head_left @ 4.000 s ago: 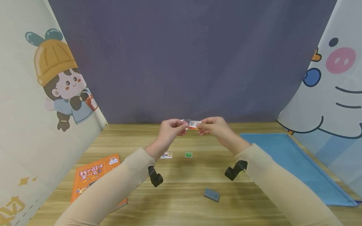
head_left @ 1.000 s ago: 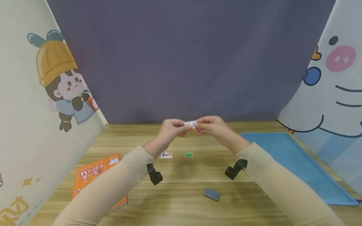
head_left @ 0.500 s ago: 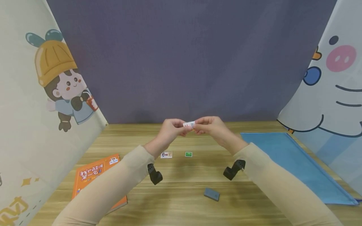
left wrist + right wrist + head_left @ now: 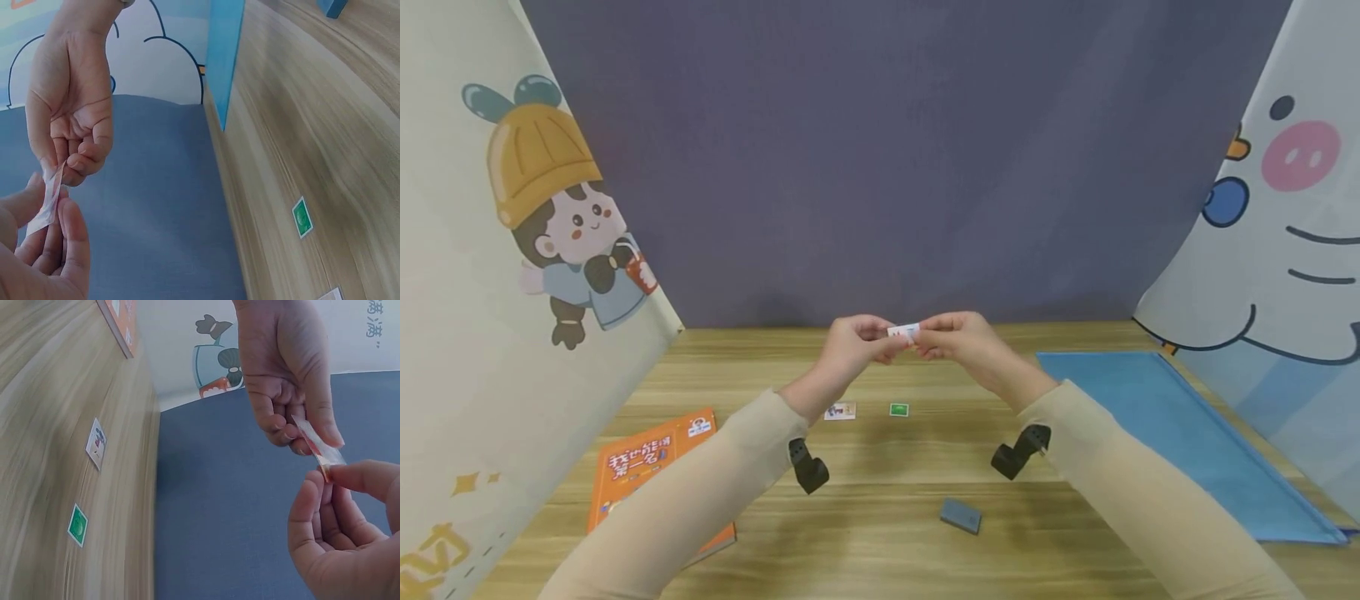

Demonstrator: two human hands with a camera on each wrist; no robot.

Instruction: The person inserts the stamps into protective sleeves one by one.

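Observation:
Above the far part of the table, both hands pinch a small white card with red and orange print (image 4: 902, 333), which shows clear plastic around it in the right wrist view. My left hand (image 4: 852, 346) has its left end between thumb and fingers. The opposite end is pinched by my right hand (image 4: 964, 340), and the fingertips of both hands nearly meet. From the left wrist, the card (image 4: 49, 203) appears as a thin, slanted strip. Fingers cover part of its print. Below the hands lie a small green card with a white border (image 4: 899, 410) and a white picture card (image 4: 841, 411).
An orange book (image 4: 651, 454) lies at the left, partly under the left sleeve in view. Nearer me is a small grey-blue block (image 4: 960, 516). A flat blue sheet (image 4: 1157, 417) covers the table's right side. A dark curtain (image 4: 880, 167) hangs behind the table.
Four seconds ago the left hand held clear plastic beside the card in the right hand. Since then the hands have drawn closer, and the left fingers now pinch the card's end.

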